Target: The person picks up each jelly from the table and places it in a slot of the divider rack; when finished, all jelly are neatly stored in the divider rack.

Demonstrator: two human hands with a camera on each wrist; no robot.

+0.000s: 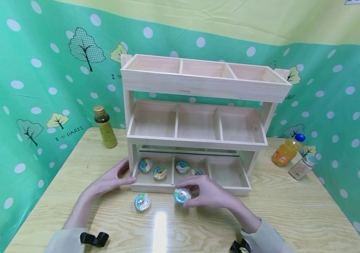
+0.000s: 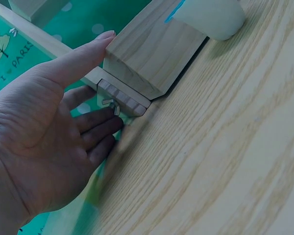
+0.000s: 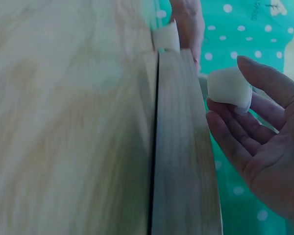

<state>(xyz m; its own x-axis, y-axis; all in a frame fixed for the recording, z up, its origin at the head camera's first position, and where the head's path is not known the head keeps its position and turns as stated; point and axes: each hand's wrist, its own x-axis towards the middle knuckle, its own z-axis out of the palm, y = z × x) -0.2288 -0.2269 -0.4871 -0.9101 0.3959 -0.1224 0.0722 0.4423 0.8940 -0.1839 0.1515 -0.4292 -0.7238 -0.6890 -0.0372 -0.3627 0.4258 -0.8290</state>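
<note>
My right hand (image 1: 210, 193) pinches a small jelly cup (image 1: 182, 195) with a printed foil lid between thumb and fingers, in front of the lowest tier's middle compartment. In the right wrist view, the held cup's white side (image 3: 229, 89) shows between the fingertips. My left hand (image 1: 113, 178) is at the lower left corner of the wooden three-tier shelf (image 1: 195, 140). Its thumb touches the front corner, and its other fingers lie loosely bent beside the end in the left wrist view. Another jelly cup (image 1: 142, 202) stands on the table before the shelf.
Two jelly cups (image 1: 159, 173) sit in the lowest tier's left compartment, two more (image 1: 182, 167) in the middle one. A green-labelled bottle (image 1: 105, 128) stands left of the shelf. An orange drink bottle (image 1: 287, 151) and a glass jar (image 1: 302, 167) are at the right.
</note>
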